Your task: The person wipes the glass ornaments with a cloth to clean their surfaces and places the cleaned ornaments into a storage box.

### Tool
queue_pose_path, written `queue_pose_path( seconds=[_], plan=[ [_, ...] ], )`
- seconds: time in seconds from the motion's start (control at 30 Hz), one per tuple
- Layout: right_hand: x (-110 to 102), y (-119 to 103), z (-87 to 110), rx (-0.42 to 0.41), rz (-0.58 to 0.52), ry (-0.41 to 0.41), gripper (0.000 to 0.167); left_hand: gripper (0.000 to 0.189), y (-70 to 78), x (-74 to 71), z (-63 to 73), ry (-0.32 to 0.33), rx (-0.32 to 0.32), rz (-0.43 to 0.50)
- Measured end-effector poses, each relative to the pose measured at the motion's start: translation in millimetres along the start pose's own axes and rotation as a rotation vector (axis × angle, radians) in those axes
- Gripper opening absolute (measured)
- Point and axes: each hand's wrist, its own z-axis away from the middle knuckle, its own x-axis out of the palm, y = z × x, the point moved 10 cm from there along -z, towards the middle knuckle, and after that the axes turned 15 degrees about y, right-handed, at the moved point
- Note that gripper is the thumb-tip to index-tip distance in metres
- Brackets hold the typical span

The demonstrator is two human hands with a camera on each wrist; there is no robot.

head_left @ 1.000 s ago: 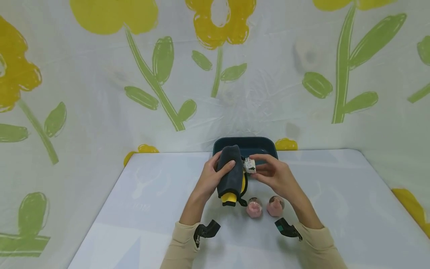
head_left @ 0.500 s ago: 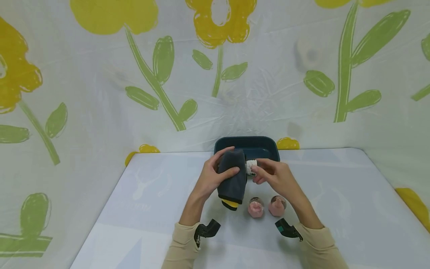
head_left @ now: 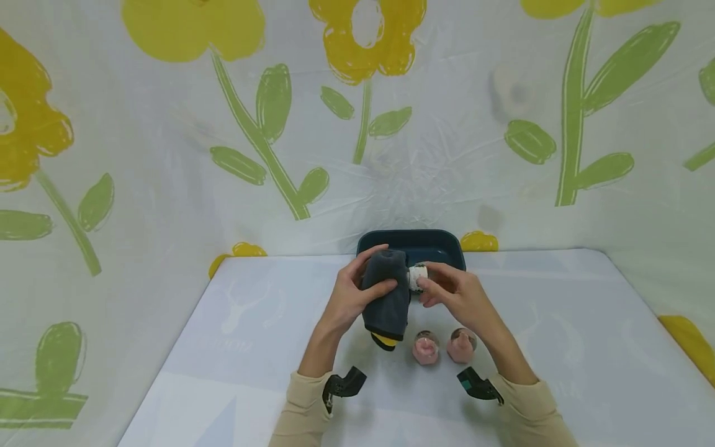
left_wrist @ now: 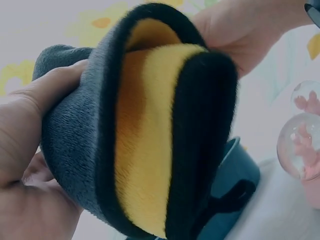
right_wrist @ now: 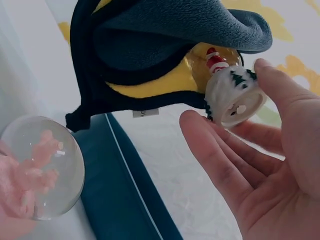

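A grey cloth with a yellow lining and black edging (head_left: pixel 385 304) is folded over in my left hand (head_left: pixel 347 301), which grips it from the left with the thumb across the front. Inside the fold, partly covered, sits a small snow globe (right_wrist: pixel 235 95) with a red-and-white figure and a white base with green trees. My right hand (head_left: pixel 463 301) holds that base between thumb and fingers, its underside facing out in the right wrist view. In the left wrist view the cloth (left_wrist: pixel 145 130) hides the globe.
Two snow globes with pink bases, one on the left (head_left: pixel 426 349) and one on the right (head_left: pixel 461 346), stand on the white table (head_left: pixel 251 360) nearer the person. Behind the hands is a dark blue tray (head_left: pixel 438 241) at the table's back edge, against a flower-patterned sheet (head_left: pixel 447 155).
The left hand has turned the cloth, so its grey side now covers more of the yellow and the black cord is hidden. The right thumb has come onto the white base. Little differs since half a second ago.
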Motion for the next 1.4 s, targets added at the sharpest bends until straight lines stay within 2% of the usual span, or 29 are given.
queue_pose_path(
  seconds=[0.17,0.3,0.43,0.7,1.0,1.23,1.4],
  plan=[
    [-1.6,-7.0,0.9,-0.078,0.003,0.023,0.047,0.059,-1.0,-2.4,-0.1,0.024,-0.012,0.016],
    [-4.8,-15.7,1.3,-0.173,0.025,0.054,0.053,0.056,-4.0,-3.2,-1.0,0.041,-0.051,0.021],
    [-5.4,-24.6,2.6,-0.256,-0.021,0.043,0.054,0.051,-6.3,-3.9,-1.7,0.065,-0.089,0.030],
    [-3.1,-34.5,5.5,-0.312,-0.001,0.017,0.057,0.049,-10.9,-8.8,-1.5,0.117,-0.131,0.003],
    [-6.2,-27.9,4.1,-0.272,0.066,0.033,0.059,0.048,-8.2,-8.8,-0.5,0.087,-0.110,-0.001],
    [-1.9,-12.6,3.1,-0.132,0.106,0.016,0.041,0.053,-2.8,-8.9,-0.2,0.055,-0.065,0.010],
    [-0.7,-1.2,2.2,-0.010,0.134,0.017,0.029,0.060,2.1,-3.8,1.7,0.003,-0.035,-0.014]
  ],
)
